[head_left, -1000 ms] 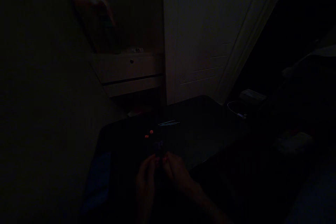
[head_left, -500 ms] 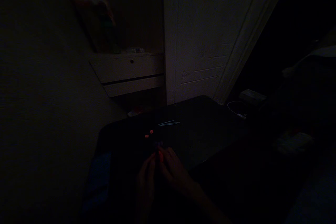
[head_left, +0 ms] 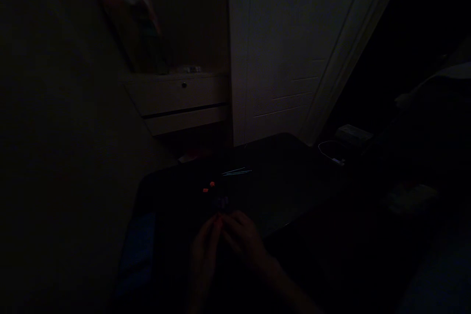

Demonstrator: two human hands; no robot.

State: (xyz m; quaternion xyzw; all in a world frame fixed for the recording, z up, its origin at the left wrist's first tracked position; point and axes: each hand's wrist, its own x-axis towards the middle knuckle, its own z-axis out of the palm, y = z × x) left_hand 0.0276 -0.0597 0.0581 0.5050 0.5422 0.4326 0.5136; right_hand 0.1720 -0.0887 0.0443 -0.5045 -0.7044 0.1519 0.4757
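In the dim head view my left hand [head_left: 204,241] and my right hand [head_left: 243,235] meet over the near part of a dark table [head_left: 283,176]. Their fingertips close on a small red piece [head_left: 220,221], mostly covered by the fingers; its kind is too dark to make out. Just beyond the fingertips lie faint purplish small pieces [head_left: 222,201]. Farther off are two small orange-red pieces [head_left: 212,184], close together. Several thin pale sticks [head_left: 236,172] lie to the right of those, partly crossing.
A blue flat item [head_left: 136,250] lies at the table's left side. Behind the table stand a drawer unit [head_left: 184,98] and a pale door [head_left: 275,59]. At the right are a white cable [head_left: 331,152] and a box [head_left: 353,133].
Both hands have shifted slightly; the right fingers drew back a little toward me. The red piece shows less between the fingers, and the purplish pieces beyond show more.
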